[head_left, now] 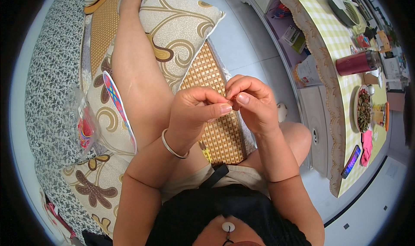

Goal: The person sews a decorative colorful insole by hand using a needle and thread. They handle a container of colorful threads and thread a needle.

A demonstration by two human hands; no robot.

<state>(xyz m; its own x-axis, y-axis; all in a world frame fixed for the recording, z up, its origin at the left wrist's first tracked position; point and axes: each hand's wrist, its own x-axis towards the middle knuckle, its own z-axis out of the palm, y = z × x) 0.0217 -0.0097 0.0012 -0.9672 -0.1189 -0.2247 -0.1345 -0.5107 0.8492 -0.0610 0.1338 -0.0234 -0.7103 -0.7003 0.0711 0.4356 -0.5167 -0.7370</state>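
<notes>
Fingertips meet in front of my lap: my left hand (pixel 194 109) is closed in a pinch, thumb against index finger, with a pale bangle (pixel 169 147) round the wrist. Touching it or very near, my right hand (pixel 256 103) pinches in the same way. A speck of red shows between the fingertips, too small to name. Against my outstretched leg rests an embroidered insole (pixel 116 99) in pink and blue with a white edge. Left of it lies a clear plastic bag (pixel 85 124) holding bright red and yellow strands that look like thread.
I sit on a seat with a woven mat (pixel 225 135) and patterned cushions (pixel 190 25). A small yellow item (pixel 206 153) lies by my thigh. On the checked tablecloth at right are a maroon flask (pixel 355 64), a plate of food (pixel 363 109), a pink cloth (pixel 366 148) and a phone (pixel 351 161).
</notes>
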